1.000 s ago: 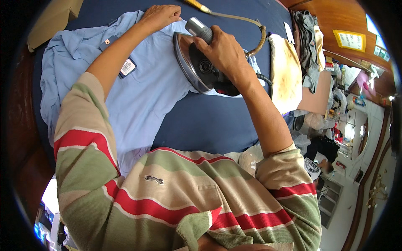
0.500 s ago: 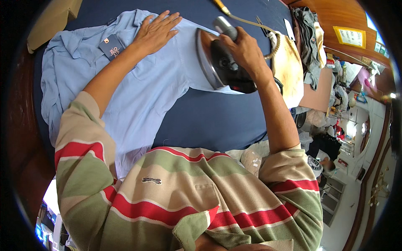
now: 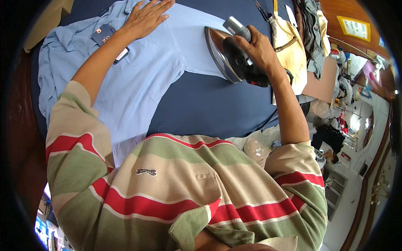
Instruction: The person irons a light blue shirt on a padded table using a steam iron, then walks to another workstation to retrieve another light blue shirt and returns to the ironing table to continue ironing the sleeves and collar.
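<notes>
A light blue garment lies spread over a dark blue covered table. My left hand rests flat on its upper part, fingers apart. A dark tag lies by my left forearm, and a second small card shows partly on the other side. My right hand is closed around the grey handle of a steam iron. Its metal soleplate edge is at the end of the garment's sleeve. I cannot tell whether the iron presses on the cloth or is slightly raised.
Right of the iron lies a cream cloth with a coiled hose across it. Scissors and folded dark clothes are at the far right. A cardboard box stands at the far left. Another person is in the background.
The iron has moved right along the sleeve toward its end, uncovering more blue cloth. My left hand stays flat on the garment. The whole view has shifted slightly, and the second card now shows.
</notes>
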Demonstrator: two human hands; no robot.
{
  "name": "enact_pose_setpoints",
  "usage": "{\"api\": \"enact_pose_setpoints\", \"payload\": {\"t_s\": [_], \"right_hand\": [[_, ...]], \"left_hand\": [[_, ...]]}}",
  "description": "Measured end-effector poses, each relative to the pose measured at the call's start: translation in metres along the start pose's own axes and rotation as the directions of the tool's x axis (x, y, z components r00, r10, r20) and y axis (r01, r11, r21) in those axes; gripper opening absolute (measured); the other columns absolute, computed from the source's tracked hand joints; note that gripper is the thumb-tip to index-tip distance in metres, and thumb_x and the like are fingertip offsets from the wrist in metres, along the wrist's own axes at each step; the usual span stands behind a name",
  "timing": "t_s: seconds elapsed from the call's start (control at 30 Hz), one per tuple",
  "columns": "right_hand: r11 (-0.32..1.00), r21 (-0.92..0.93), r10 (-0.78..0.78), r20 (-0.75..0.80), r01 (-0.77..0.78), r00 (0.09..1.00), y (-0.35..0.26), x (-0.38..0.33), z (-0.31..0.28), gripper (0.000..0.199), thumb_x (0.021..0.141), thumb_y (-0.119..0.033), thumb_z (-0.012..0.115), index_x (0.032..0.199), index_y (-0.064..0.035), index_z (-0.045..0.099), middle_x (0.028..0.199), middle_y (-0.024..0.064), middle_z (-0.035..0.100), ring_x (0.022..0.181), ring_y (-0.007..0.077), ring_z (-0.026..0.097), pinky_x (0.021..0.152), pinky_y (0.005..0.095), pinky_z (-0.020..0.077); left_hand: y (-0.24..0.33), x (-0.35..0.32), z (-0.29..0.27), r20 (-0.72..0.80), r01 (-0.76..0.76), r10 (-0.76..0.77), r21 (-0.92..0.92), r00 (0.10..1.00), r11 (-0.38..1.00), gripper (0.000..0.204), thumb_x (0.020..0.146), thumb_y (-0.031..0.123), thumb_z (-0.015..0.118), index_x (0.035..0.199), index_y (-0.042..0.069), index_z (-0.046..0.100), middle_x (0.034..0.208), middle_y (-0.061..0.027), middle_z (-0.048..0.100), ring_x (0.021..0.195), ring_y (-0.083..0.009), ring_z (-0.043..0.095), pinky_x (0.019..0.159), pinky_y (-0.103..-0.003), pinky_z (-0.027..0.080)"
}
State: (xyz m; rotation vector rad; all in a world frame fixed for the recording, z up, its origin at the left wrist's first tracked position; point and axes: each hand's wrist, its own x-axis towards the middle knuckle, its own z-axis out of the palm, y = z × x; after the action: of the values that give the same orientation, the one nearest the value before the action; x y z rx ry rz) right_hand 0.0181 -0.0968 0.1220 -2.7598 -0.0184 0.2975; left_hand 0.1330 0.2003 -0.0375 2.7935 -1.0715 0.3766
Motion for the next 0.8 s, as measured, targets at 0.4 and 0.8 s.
{"api": "enact_pose_setpoints", "payload": {"t_s": [0.4, 0.8], "right_hand": [[0.994, 0.106, -0.016, 0.003, 0.015, 1.000, -0.014, -0.011, 0.007, 0.053, 0.081, -0.046, 0.058, 0.095, 0.0040, 0.056, 0.078, 0.0227, 0.061, 0.074, 0.0341, 0.062, 0.070, 0.0387, 0.0466], [0.954, 0.281, -0.105, -0.017, 0.106, 0.994, -0.068, 0.029, 0.048, 0.055, 0.066, -0.033, 0.070, 0.098, 0.0076, 0.050, 0.087, 0.0265, 0.061, 0.086, 0.0373, 0.061, 0.076, 0.0373, 0.0476]], "left_hand": [[0.120, -0.077, -0.079, 0.028, -0.193, 0.224, -0.410, 0.974, 0.892, 0.032, 0.074, 0.025, 0.064, 0.104, 0.014, 0.059, 0.090, -0.0029, 0.055, 0.088, -0.0189, 0.054, 0.085, -0.037, 0.037], [0.125, -0.116, -0.081, 0.040, 0.001, 0.025, -0.537, 0.999, 0.843, 0.019, 0.072, 0.007, 0.058, 0.090, 0.010, 0.063, 0.089, -0.0022, 0.056, 0.084, -0.0197, 0.053, 0.079, -0.034, 0.036]]}}
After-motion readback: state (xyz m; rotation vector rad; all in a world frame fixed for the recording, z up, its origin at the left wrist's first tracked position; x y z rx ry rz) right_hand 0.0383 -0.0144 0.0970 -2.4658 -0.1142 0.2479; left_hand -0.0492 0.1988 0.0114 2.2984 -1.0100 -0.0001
